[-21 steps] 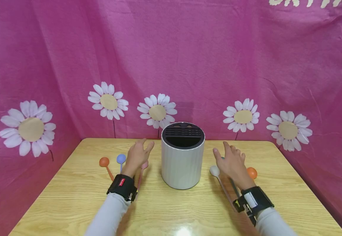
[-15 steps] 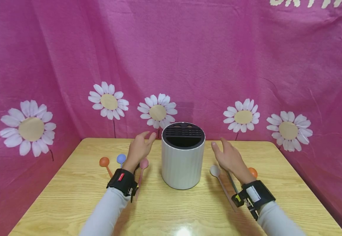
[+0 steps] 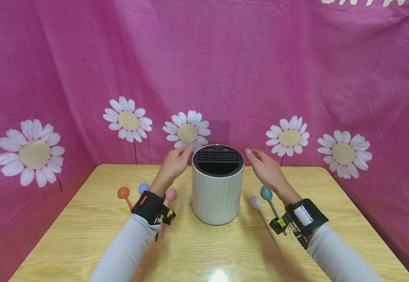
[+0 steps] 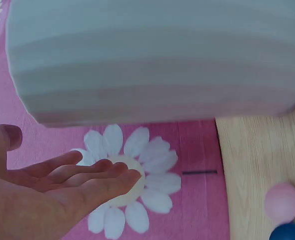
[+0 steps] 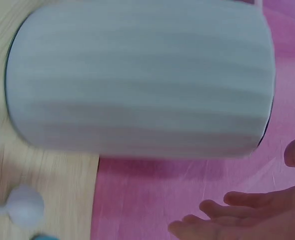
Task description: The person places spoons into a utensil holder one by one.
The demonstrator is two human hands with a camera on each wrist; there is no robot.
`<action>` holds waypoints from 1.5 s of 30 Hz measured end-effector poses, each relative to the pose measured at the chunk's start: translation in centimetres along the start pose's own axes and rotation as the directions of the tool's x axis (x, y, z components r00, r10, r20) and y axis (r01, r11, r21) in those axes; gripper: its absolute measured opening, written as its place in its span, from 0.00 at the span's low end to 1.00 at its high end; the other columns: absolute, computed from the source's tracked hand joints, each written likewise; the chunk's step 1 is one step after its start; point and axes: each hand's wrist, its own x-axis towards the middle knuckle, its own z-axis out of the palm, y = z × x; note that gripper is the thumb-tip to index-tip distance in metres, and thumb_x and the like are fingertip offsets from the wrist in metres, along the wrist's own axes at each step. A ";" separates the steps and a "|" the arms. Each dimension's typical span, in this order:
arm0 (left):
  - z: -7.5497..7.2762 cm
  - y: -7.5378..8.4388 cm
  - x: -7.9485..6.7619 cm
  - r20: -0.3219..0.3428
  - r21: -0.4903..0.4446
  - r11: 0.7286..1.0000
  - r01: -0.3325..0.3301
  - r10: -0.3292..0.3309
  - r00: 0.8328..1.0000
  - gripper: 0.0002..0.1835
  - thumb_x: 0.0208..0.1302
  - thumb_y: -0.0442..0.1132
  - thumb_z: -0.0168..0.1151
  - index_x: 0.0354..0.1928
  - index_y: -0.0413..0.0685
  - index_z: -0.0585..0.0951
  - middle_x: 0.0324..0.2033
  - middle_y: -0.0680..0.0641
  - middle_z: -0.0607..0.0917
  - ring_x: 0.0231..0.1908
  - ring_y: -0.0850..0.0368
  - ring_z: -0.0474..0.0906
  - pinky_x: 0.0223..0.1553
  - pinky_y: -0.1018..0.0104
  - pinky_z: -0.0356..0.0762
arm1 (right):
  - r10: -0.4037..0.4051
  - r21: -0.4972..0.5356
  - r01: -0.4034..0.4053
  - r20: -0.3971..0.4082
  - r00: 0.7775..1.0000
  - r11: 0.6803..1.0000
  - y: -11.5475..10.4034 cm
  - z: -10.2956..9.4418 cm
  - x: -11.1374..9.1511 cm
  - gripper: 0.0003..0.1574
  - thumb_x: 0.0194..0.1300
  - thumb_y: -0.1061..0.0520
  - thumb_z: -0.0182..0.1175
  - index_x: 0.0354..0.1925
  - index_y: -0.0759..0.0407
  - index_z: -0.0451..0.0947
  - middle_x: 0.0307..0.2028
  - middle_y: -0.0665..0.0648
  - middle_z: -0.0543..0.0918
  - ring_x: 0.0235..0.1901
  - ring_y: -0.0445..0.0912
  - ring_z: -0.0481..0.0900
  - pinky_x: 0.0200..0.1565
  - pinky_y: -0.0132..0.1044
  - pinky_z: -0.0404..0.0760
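A white ribbed utensil holder [image 3: 216, 199] with a black slotted lid [image 3: 218, 161] stands upright on the table. My left hand [image 3: 173, 162] is held just left of its rim, and my right hand [image 3: 266, 168] is to its right. Both hands are empty. In the left wrist view, the fingers of the left hand [image 4: 72, 185] are extended and apart from the holder's wall [image 4: 152, 65]. The right wrist view likewise has a gap between the right hand [image 5: 242, 215] and the holder.
On the left of the wooden table [image 3: 204, 250] lie spoons: orange [image 3: 123, 192], blue [image 3: 143, 188], pink [image 3: 171, 194], and a dark blue one [image 4: 287, 232] mostly hidden by my wrist. Greyish [image 3: 255, 202] and teal [image 3: 266, 192] spoons lie right. A pink flowered curtain [image 3: 225, 78] hangs behind.
Both hands have moved inward and upward, closer to the holder's rim. The teal spoon has come into sight; the orange one on the right is now hidden behind my right arm.
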 end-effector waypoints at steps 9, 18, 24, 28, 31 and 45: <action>0.5 0.8 -0.2 0.125 -0.171 0.976 0.132 -0.112 0.986 0.27 0.78 0.58 0.43 0.61 0.46 0.78 0.44 0.46 0.76 0.49 0.50 0.72 0.57 0.46 0.76 | 0.061 0.288 -0.138 0.259 0.964 0.948 -1.8 0.5 1.3 0.47 0.78 0.30 0.34 0.79 0.58 0.54 0.73 0.71 0.61 0.70 0.70 0.61 0.69 0.66 0.66; 1.3 0.9 0.0 0.239 -0.191 0.965 0.179 -0.131 0.962 0.27 0.81 0.51 0.44 0.72 0.42 0.70 0.63 0.38 0.77 0.59 0.40 0.75 0.63 0.36 0.74 | 0.075 0.342 -0.178 0.293 0.953 0.923 -1.4 1.3 1.4 0.43 0.80 0.34 0.34 0.77 0.60 0.57 0.73 0.68 0.64 0.68 0.66 0.66 0.70 0.64 0.67; 1.2 0.8 0.1 0.244 -0.210 0.961 0.180 -0.126 0.961 0.26 0.81 0.49 0.45 0.70 0.41 0.72 0.62 0.38 0.79 0.62 0.38 0.77 0.62 0.35 0.74 | 0.052 0.357 -0.137 0.238 0.970 0.924 -0.8 1.7 1.5 0.37 0.82 0.42 0.35 0.77 0.62 0.58 0.70 0.67 0.70 0.60 0.61 0.76 0.66 0.60 0.73; 1.0 0.7 0.1 0.261 -0.210 0.959 0.188 -0.130 0.956 0.26 0.81 0.51 0.45 0.70 0.42 0.73 0.64 0.39 0.77 0.65 0.37 0.74 0.63 0.35 0.73 | 0.052 0.373 -0.132 0.215 0.975 0.918 -0.6 1.9 1.6 0.36 0.82 0.43 0.37 0.76 0.63 0.60 0.68 0.67 0.72 0.57 0.59 0.79 0.65 0.57 0.76; 0.8 0.6 0.2 0.268 -0.199 0.962 0.187 -0.130 0.955 0.27 0.80 0.52 0.46 0.70 0.43 0.73 0.65 0.39 0.78 0.66 0.37 0.74 0.62 0.36 0.74 | 0.048 0.370 -0.122 0.202 0.978 0.921 -0.6 1.8 1.6 0.36 0.82 0.43 0.38 0.75 0.63 0.61 0.66 0.68 0.74 0.55 0.57 0.81 0.63 0.55 0.79; 0.9 -0.2 0.3 0.224 -0.168 0.977 0.132 -0.092 0.970 0.26 0.79 0.53 0.49 0.69 0.46 0.75 0.63 0.40 0.79 0.64 0.37 0.77 0.57 0.39 0.79 | 0.050 0.343 -0.116 0.196 0.979 0.932 -0.5 1.7 1.4 0.36 0.82 0.42 0.39 0.76 0.61 0.59 0.66 0.68 0.75 0.57 0.59 0.81 0.63 0.55 0.79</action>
